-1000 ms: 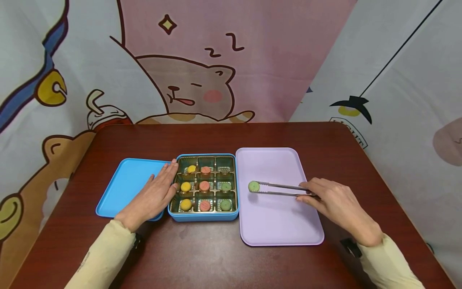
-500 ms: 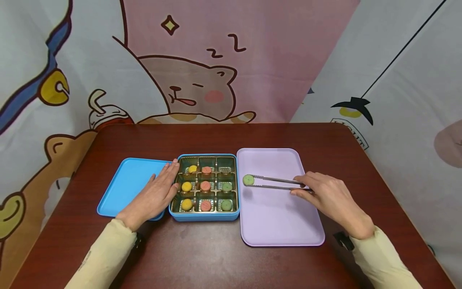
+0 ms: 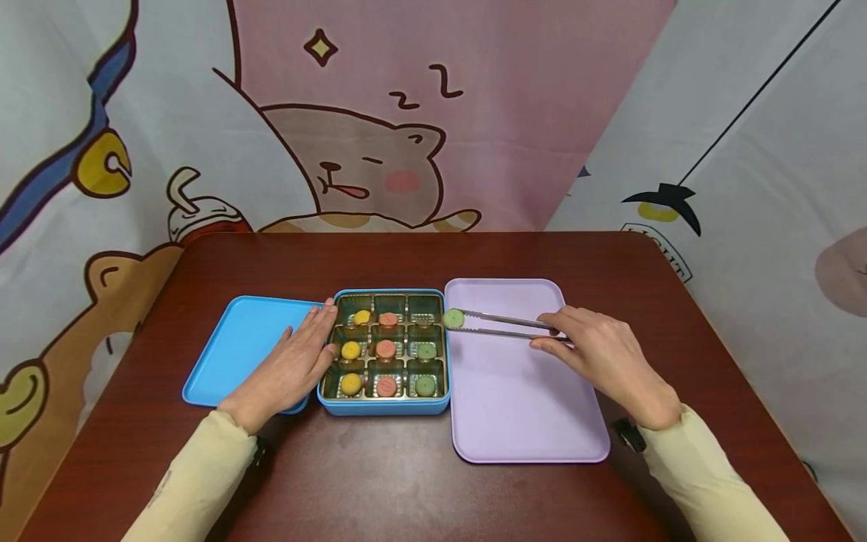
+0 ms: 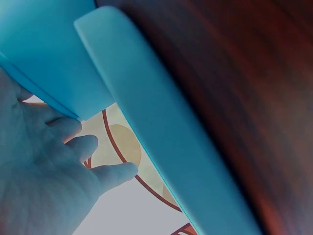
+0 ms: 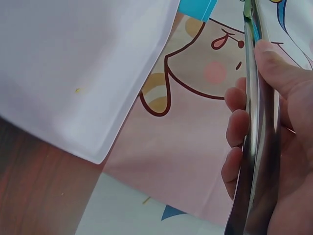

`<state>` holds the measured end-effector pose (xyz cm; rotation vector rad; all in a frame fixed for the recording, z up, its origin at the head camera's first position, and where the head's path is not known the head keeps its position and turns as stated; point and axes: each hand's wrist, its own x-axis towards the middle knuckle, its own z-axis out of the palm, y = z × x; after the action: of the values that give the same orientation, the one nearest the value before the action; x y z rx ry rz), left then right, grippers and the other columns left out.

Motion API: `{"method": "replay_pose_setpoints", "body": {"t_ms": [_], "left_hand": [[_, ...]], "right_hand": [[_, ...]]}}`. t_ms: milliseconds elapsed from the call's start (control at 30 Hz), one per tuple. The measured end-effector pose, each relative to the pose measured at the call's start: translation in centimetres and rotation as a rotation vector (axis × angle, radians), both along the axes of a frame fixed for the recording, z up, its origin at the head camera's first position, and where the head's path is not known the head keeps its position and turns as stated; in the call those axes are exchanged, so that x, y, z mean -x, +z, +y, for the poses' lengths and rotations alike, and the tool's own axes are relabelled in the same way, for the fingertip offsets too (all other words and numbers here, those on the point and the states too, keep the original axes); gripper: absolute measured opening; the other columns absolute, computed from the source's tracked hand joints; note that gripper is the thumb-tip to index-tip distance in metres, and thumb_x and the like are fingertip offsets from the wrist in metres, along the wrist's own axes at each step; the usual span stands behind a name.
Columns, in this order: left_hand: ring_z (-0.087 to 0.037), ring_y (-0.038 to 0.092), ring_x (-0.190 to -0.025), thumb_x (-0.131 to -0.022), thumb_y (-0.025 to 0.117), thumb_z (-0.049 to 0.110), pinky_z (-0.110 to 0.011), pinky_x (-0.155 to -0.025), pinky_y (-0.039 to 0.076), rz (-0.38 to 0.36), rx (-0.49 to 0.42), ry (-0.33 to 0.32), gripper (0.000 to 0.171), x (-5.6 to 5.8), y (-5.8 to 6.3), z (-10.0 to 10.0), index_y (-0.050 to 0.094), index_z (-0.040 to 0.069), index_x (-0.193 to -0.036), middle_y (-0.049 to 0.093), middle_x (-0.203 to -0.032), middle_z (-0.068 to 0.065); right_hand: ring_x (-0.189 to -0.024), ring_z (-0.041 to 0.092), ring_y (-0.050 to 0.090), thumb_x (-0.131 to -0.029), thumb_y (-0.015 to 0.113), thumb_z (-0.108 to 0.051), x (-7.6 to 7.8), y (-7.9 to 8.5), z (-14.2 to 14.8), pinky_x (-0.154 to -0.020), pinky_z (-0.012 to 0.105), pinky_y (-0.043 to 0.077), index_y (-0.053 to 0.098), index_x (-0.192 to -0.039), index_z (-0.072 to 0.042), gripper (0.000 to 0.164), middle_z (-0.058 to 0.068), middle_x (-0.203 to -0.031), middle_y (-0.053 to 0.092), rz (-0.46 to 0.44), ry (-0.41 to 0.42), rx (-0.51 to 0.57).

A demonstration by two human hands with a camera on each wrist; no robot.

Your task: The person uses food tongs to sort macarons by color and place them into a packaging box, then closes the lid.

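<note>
My right hand grips metal tongs, whose tips pinch a green round cookie. The cookie overlaps the right rim of a blue box in the head view. In the right wrist view, thumb and fingers wrap the tongs. My left hand lies with straight fingers along the box's left side. Inside the box's gold divided insert, yellow cookies fill the left column and pink ones the middle. Two green cookies sit in the right column's middle and near compartments.
A blue lid lies left of the box, partly under my left hand. Against the box's right side is a lilac tray, below the tongs. All rest on a dark brown table, with a cartoon-printed cloth behind.
My right hand has moved left and toward the far side, carrying the pinched green cookie from over the tray to the box's right rim. The left hand stays at the box.
</note>
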<state>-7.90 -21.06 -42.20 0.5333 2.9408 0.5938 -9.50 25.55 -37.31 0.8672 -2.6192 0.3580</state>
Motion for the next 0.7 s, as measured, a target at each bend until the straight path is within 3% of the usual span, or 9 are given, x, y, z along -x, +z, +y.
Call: {"method": "replay_pose_setpoints", "body": {"t_ms": [100,167,700], "left_hand": [[-0.037,0.010,-0.158,-0.113,0.038,0.033,-0.071,-0.118,0.015,-0.005,0.001,0.003,0.065,0.0,0.0,0.0,0.012,0.005,-0.166,0.006,-0.174,-0.009],[-0.037,0.010,-0.158,-0.113,0.038,0.033,-0.071,-0.118,0.015,-0.007,0.002,0.003,0.065,0.0,0.0,0.0,0.012,0.005,-0.166,0.006,-0.174,-0.010],[-0.037,0.010,-0.158,-0.114,0.038,0.033,-0.071,-0.118,0.015,-0.005,0.001,0.003,0.065,0.1,0.0,0.0,0.012,0.004,-0.166,0.008,-0.173,-0.011]], "right_hand": [[-0.067,0.009,0.056,-0.087,0.082,-0.043,0.3,0.1,-0.4,-0.053,0.032,0.049,0.077,-0.107,-0.011,0.038,-0.004,-0.084,0.068,0.018,0.001,-0.003],[-0.067,0.009,0.057,-0.082,0.088,-0.034,0.5,0.2,-0.7,-0.054,0.034,0.049,0.077,-0.107,-0.010,0.036,-0.004,-0.085,0.068,0.016,-0.001,-0.007],[-0.066,0.011,0.053,-0.087,0.084,-0.036,1.7,0.5,-2.7,-0.054,0.032,0.048,0.077,-0.109,-0.009,0.036,-0.003,-0.085,0.067,-0.057,-0.017,-0.037]]}}
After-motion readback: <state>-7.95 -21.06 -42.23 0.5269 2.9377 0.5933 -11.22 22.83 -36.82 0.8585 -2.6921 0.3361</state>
